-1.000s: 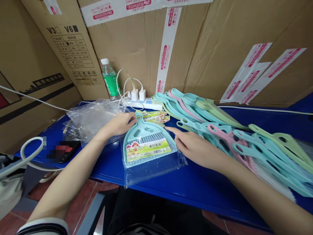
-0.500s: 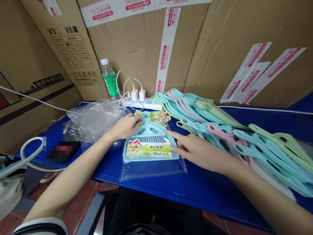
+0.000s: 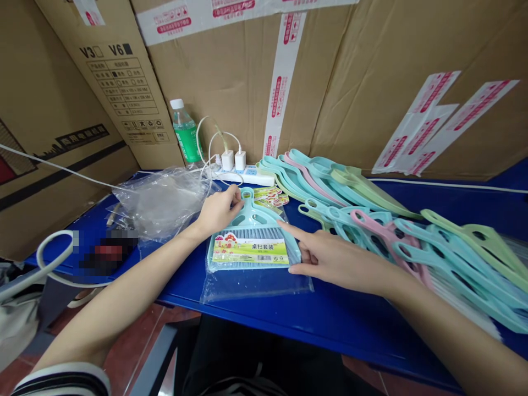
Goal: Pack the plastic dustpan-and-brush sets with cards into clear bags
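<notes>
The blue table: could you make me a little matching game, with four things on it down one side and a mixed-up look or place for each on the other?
1. bottle
2. power strip
3. mushroom card nearest the person
4. dustpan-and-brush set

A. light blue, with a looped handle
B. white, with plugs in it
C. lying across the bristles
D. upright, with a white cap

Pairs: 1-D, 2-B, 3-C, 4-A
</notes>
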### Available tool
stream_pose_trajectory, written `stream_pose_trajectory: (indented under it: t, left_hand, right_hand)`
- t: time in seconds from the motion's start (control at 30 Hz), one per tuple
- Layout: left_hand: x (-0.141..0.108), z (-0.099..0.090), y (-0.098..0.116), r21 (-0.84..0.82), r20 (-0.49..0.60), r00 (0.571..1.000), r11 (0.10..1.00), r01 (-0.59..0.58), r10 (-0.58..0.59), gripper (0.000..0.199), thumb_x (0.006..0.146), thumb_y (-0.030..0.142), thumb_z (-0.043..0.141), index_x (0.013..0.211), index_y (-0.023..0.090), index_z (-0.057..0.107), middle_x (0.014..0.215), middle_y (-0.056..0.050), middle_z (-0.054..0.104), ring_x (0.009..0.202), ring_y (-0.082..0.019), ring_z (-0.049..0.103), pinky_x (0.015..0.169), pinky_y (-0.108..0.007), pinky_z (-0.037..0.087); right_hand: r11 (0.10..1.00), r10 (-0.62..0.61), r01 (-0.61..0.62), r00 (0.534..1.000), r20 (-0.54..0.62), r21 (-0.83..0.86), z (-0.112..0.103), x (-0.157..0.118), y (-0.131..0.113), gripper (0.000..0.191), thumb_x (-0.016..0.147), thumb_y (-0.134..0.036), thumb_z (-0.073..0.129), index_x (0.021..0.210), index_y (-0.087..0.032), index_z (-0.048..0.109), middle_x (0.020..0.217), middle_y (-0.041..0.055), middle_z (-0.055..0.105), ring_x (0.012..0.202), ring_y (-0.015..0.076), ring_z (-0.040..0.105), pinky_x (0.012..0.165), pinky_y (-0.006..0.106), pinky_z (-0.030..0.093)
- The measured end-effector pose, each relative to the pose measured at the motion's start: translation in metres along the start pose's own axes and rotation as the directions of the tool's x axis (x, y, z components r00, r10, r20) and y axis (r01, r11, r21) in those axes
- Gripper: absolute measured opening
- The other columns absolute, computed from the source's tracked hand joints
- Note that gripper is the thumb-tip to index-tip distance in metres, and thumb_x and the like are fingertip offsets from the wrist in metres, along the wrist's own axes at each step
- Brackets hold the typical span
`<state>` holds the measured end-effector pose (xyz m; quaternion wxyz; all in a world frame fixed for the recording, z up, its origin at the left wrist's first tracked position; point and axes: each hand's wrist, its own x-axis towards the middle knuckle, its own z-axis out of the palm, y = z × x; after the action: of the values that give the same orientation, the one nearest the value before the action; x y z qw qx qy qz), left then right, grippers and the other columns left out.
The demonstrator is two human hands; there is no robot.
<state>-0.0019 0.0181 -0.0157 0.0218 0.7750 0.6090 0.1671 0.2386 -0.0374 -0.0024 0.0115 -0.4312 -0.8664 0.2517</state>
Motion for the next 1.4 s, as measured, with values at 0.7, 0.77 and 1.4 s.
stream_pose_trajectory:
  t: [0.7,0.77,1.4]
  left_hand:
    - [0.011,0.009,0.003,0.017,-0.039,0.998,0.999,-0.046,0.047,0.004,0.089,0.019,0.054,0.088,0.022,0.052,0.08,-0.001,0.07,0.073,-0.02,0.068,0.064,-0.027,0.043]
    - [0.01,0.009,0.004,0.024,-0.032,0.997,0.998,-0.063,0.064,0.003,0.09,0.019,0.053,0.09,0.022,0.053,0.081,0.0,0.07,0.075,-0.02,0.068,0.065,-0.027,0.044]
    - [-0.023,-0.027,0.012,-0.226,0.2,0.73,0.756,-0.614,0.653,0.013,0.09,0.031,0.055,0.092,0.019,0.062,0.088,-0.002,0.062,0.071,-0.014,0.058,0.064,-0.027,0.043]
  right_hand:
    - [0.999,0.04,-0.043,0.99,0.138,0.015,0.001,-0.006,-0.004,0.072,0.091,-0.026,0.044,0.155,-0.006,0.018,0.064,-0.0006,0.067,0.062,0.02,0.061,0.064,0.031,0.042]
    - [0.998,0.04,-0.035,0.991,0.126,-0.046,0.001,-0.008,-0.004,0.068,0.092,-0.025,0.043,0.154,-0.007,0.023,0.062,-0.0007,0.066,0.06,0.0202,0.06,0.061,0.031,0.041]
    - [0.917,-0.086,0.039,0.991,-0.101,-0.398,0.006,-0.009,-0.01,0.046,0.088,-0.018,0.053,0.133,-0.02,0.056,0.078,0.0036,0.073,0.07,0.0231,0.069,0.055,0.028,0.037]
